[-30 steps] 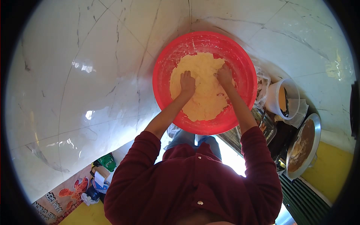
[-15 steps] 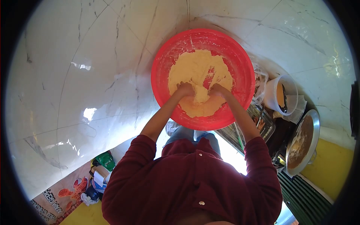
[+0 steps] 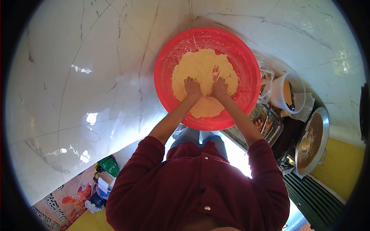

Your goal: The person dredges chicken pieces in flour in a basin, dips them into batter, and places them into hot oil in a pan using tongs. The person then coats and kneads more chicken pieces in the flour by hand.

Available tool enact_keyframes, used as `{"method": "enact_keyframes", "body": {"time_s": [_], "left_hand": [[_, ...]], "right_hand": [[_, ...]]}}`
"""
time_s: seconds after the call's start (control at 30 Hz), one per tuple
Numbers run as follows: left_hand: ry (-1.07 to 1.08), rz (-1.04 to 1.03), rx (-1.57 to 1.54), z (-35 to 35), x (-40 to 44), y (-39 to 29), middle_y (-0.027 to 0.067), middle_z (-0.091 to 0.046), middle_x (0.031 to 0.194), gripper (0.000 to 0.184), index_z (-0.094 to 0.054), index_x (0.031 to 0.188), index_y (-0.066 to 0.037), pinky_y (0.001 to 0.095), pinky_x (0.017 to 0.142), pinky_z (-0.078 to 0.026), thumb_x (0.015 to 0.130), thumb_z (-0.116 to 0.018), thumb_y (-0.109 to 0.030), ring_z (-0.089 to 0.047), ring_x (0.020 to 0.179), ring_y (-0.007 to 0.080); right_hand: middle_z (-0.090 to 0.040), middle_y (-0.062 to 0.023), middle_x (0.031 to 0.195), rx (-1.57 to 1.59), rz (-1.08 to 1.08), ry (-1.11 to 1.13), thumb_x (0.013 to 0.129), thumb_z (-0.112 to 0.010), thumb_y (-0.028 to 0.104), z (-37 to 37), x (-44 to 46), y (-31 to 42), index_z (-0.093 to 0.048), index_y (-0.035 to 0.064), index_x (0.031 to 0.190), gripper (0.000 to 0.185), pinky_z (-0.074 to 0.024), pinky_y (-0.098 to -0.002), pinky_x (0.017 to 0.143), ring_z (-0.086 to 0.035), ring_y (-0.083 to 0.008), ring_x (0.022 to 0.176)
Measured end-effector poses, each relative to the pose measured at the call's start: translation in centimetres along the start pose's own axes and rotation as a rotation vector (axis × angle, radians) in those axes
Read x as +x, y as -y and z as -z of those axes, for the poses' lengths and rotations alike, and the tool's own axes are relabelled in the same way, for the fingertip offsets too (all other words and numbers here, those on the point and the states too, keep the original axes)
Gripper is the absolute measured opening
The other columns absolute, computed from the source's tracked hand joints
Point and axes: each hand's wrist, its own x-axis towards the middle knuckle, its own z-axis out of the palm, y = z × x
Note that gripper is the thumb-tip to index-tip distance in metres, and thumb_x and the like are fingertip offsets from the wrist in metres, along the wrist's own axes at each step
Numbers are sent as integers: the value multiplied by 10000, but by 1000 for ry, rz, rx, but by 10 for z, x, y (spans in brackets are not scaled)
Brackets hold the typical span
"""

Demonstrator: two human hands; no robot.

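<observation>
L hand (image 3: 193, 87) & R hand (image 3: 220, 88), both unclenched, atop yellowish mix (image 3: 204, 61) w/in red basin (image 3: 248, 77).

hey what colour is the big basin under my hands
The basin is red, best seen in the head view.

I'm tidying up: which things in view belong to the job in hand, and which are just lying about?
In the job:
round red plastic basin
pale yellow floury mixture, under left hand and right hand

Apparently lying about:
round clear plastic tub
round silvery metal pan
shiny green packet
</observation>
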Motion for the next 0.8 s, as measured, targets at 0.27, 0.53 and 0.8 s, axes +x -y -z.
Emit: {"method": "enact_keyframes", "body": {"time_s": [0.27,0.53,0.8], "left_hand": [[7,-48,6,-15,1,7,52,-531,1054,460,-672,929,-120,361,844,-270,600,-723,-438,-378,1057,218],[-10,63,-158,-22,-6,0,126,-470,1124,422,-674,926,-103,378,853,-265,656,-685,-428,-355,1077,261],[-137,20,101,-42,18,8,73,-492,1091,381,-675,901,-96,371,857,-262,645,-698,-377,-352,1079,236]], "right_hand": [[-398,-156,1186,-266,151,-37,528,-762,458,3,-9,18,-651,50,884,553,-365,-406,829,-315,-260,1168],[-440,-119,1093,-324,94,-236,594,-724,318,-16,-9,9,-659,65,827,351,-359,-417,791,-368,-256,1072],[-463,-121,1064,-350,114,-200,629,-686,171,-24,2,-37,-651,73,819,217,-373,-379,769,-385,-258,1062]]}}
